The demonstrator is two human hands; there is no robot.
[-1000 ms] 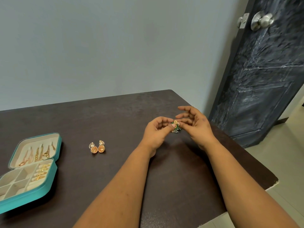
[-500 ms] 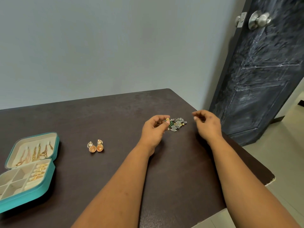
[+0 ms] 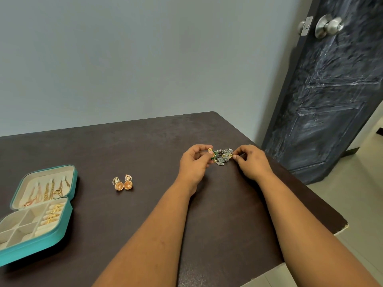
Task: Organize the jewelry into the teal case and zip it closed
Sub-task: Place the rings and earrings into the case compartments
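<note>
Left hand [image 3: 193, 165] pinching round gold stud [image 3: 210, 150]; right hand [image 3: 251, 162] pinching filigree silver-green cluster [image 3: 223, 156] on matte dark table [image 3: 145, 146]. Teal case [image 3: 36, 214] open at 9 o'clock; domed gold earrings [image 3: 123, 183] between.

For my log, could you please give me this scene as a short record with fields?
case: teal case open at table's left edge, chains and rings inside
loose: earring pair on table, untouched
pile: silver-green jewelry pile between the hands
left hand: pinches a gold piece
right hand: pinches pile's right edge
zip: not closed
</note>
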